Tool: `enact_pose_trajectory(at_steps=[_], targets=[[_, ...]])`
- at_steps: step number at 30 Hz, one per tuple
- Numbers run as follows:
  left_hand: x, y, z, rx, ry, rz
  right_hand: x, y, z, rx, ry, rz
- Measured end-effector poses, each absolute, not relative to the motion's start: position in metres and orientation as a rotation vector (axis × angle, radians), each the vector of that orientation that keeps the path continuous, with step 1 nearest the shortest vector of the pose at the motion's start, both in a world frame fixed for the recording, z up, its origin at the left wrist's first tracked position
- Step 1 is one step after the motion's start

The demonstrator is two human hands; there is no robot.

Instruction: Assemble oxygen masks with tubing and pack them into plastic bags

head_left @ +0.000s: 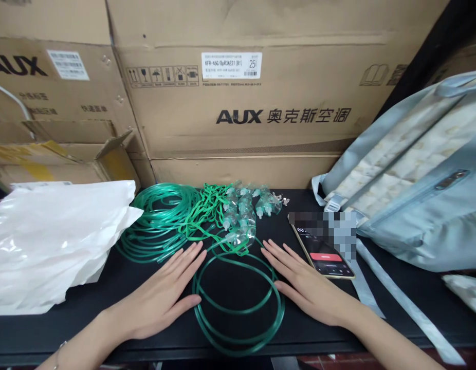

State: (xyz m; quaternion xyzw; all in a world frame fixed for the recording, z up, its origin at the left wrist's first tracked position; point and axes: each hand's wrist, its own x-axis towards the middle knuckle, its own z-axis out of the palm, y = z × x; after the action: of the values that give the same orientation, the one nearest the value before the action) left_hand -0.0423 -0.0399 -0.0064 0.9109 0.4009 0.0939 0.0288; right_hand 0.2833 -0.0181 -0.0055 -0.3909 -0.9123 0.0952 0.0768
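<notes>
Black table (pixel 423 293): white packages (pixel 56 241) at nine o'clock, coiled tubing (pixel 141 210) ten, oxygen masks (pixel 243 216) twelve, smartphone (pixel 326 257) three, looped tube (pixel 238 311) six.

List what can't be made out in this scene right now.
All in the head view:
Left hand, right hand: palms, hidden by their own backs.
Clear masks: exact count, as they overlap.
Phone: upper screen, pixelated over.
White packages: left end, cut off by the frame edge.
Backpack: right side, likewise.
KFR-46G label: finest print, too small.
</notes>
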Motion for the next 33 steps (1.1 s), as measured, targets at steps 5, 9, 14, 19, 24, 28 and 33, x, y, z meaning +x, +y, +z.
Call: enact_pose_trajectory(at_steps=[5,9,14,19,24,28,33], targets=[[-0.038,-0.038,-0.009,2.798,1.253,0.259,0.281,-0.017,-0.004,-1.178,-2.718,0.308],[-0.038,-0.038,-0.011,2.798,1.277,0.242,0.281,-0.017,-0.005,-1.202,-2.721,0.308],[-0.038,-0.038,-0.01,2.801,1.307,0.238,0.28,-0.018,-0.005,-1.178,-2.698,0.3],[-0.037,-0.041,-0.014,2.799,1.399,0.305,0.28,-0.018,-0.005,-1.205,-2.707,0.294],[-0.037,-0.047,-0.009,2.928,1.472,0.624,0.283,-0.018,-0.006,-1.231,-2.631,0.329],[-0.073,-0.049,0.029,2.965,1.742,0.936,0.285,-0.017,-0.009,-1.278,-2.559,0.292],[-0.152,-0.042,0.059,2.689,2.328,0.683,0.285,-0.015,-0.01,-1.257,-2.546,0.25]])
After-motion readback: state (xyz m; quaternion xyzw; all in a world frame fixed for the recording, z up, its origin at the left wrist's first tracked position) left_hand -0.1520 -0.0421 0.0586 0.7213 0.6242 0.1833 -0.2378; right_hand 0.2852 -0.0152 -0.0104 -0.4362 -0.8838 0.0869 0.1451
